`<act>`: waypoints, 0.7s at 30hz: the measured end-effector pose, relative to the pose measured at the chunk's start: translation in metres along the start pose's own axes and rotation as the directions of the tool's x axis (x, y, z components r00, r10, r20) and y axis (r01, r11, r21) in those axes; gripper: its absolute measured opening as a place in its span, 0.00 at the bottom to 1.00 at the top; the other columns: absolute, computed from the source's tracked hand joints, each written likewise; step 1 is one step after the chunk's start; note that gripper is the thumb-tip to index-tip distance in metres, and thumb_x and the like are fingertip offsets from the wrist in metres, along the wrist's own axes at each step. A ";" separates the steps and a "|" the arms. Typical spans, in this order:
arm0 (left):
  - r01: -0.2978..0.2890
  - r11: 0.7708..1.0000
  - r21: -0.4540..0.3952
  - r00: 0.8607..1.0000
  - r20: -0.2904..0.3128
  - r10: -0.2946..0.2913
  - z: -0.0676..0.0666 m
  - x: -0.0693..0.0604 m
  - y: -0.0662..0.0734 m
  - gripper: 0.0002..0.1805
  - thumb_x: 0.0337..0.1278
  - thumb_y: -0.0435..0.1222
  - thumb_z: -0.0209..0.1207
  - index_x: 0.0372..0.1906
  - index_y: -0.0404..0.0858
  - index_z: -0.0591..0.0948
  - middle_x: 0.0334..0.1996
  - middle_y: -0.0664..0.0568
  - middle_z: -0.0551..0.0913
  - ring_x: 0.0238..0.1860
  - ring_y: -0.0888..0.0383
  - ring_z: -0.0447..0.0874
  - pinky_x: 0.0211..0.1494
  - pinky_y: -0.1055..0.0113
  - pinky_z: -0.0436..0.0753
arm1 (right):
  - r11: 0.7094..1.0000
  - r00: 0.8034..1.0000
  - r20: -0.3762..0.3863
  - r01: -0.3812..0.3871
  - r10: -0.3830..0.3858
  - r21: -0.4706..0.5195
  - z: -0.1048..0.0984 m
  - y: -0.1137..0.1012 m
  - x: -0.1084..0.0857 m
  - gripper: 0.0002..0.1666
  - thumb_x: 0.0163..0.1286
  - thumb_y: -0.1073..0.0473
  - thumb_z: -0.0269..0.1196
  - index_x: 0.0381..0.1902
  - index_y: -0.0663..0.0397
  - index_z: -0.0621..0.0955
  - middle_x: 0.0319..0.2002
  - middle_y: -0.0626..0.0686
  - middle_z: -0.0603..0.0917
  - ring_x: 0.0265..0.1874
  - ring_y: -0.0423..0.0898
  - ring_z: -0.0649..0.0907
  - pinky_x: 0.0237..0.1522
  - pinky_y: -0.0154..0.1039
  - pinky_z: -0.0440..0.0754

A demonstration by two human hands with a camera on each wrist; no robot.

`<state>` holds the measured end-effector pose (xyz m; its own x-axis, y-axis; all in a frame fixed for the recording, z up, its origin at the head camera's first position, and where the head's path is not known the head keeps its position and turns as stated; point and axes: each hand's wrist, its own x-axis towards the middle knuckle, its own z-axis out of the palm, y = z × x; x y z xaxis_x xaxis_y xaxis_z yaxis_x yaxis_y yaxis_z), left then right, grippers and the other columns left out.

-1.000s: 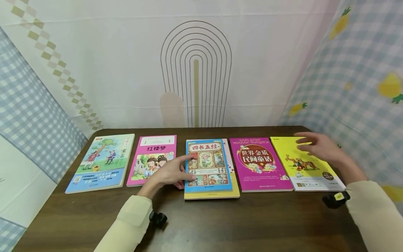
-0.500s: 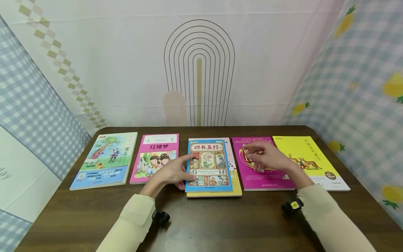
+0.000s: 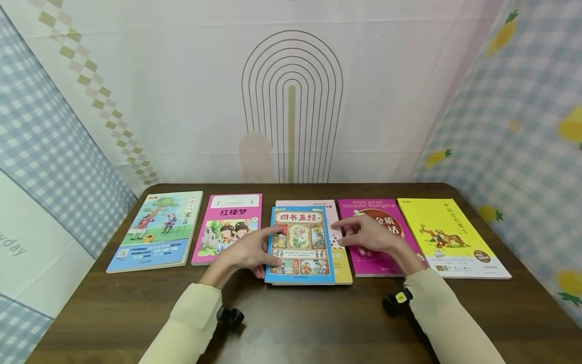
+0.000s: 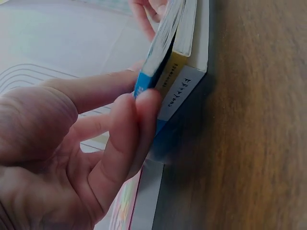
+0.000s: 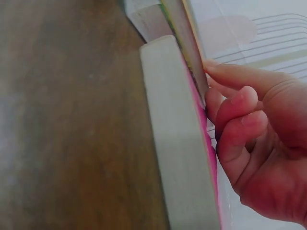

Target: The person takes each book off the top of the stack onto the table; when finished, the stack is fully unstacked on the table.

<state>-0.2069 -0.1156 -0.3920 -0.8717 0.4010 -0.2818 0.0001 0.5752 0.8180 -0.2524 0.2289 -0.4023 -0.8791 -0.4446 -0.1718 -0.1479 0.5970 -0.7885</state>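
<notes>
In the head view, a blue picture-covered book (image 3: 300,247) lies atop a pink-and-yellow book (image 3: 343,260) at the table's middle. My left hand (image 3: 243,250) pinches the blue book's left edge, its thumb over the cover. The left wrist view has a narrow gap between that blue spine (image 4: 142,84) and the yellow spine (image 4: 171,72); a white-and-blue spine (image 4: 180,93) shows beneath. My right hand (image 3: 368,235) hovers over the magenta book (image 3: 377,263), fingers loosely bent, fingertips near the blue book's right edge. Whether they touch it is unclear.
Left of the stack lie a pink book (image 3: 227,222) and a green-and-blue book (image 3: 156,227). A yellow-and-white book (image 3: 447,237) lies at far right. The brown wooden table (image 3: 291,323) ends at a white curtain (image 3: 195,101) behind.
My right hand has moved left from the yellow book, across the magenta one, to the stack's right side. The blue book has shifted slightly toward me in my left hand.
</notes>
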 end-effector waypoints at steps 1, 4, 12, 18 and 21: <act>-0.008 1.000 -0.003 1.000 0.011 0.008 -0.001 -0.001 -0.001 0.46 0.63 0.33 0.73 0.82 0.55 0.66 0.24 0.44 0.77 0.13 0.56 0.82 0.21 0.61 0.87 | 1.000 1.000 0.010 -0.009 0.009 0.014 -0.001 0.000 0.000 0.29 0.71 0.56 0.72 0.68 0.55 0.82 0.29 0.54 0.75 0.14 0.42 0.74 0.17 0.33 0.76; -0.023 1.000 -0.021 0.999 0.041 0.024 -0.005 -0.005 -0.004 0.46 0.62 0.33 0.73 0.82 0.53 0.66 0.23 0.44 0.77 0.13 0.56 0.82 0.21 0.60 0.87 | 0.998 0.999 0.038 -0.036 0.034 0.050 -0.002 0.001 -0.001 0.30 0.71 0.57 0.72 0.69 0.52 0.81 0.26 0.53 0.76 0.14 0.43 0.76 0.17 0.32 0.77; -0.025 0.990 -0.139 0.996 0.085 0.037 -0.012 -0.009 -0.013 0.46 0.61 0.33 0.74 0.82 0.51 0.67 0.24 0.48 0.75 0.16 0.57 0.82 0.27 0.58 0.90 | 0.994 0.996 0.064 -0.068 0.063 0.089 -0.004 0.001 0.001 0.34 0.69 0.56 0.74 0.72 0.48 0.79 0.22 0.53 0.76 0.13 0.45 0.79 0.18 0.34 0.82; -0.036 0.982 -0.187 0.995 0.080 0.052 -0.014 -0.007 -0.016 0.45 0.61 0.30 0.73 0.80 0.53 0.69 0.20 0.52 0.69 0.17 0.57 0.82 0.28 0.59 0.90 | 0.991 0.995 0.069 -0.076 0.069 0.107 -0.004 0.002 0.002 0.35 0.69 0.56 0.75 0.72 0.47 0.79 0.23 0.54 0.76 0.14 0.45 0.79 0.19 0.34 0.82; -0.058 0.979 -0.193 0.995 0.070 0.073 -0.015 -0.008 -0.017 0.44 0.60 0.30 0.73 0.80 0.52 0.70 0.20 0.53 0.67 0.17 0.57 0.82 0.29 0.58 0.91 | 0.991 0.995 0.069 -0.078 0.071 0.112 -0.003 0.003 0.002 0.35 0.69 0.55 0.75 0.72 0.47 0.79 0.24 0.54 0.76 0.14 0.45 0.79 0.19 0.34 0.81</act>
<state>-0.2074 -0.1388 -0.3960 -0.8329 0.4907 -0.2560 -0.0441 0.4022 0.9145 -0.2559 0.2320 -0.4028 -0.8541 -0.4462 -0.2675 -0.0267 0.5512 -0.8340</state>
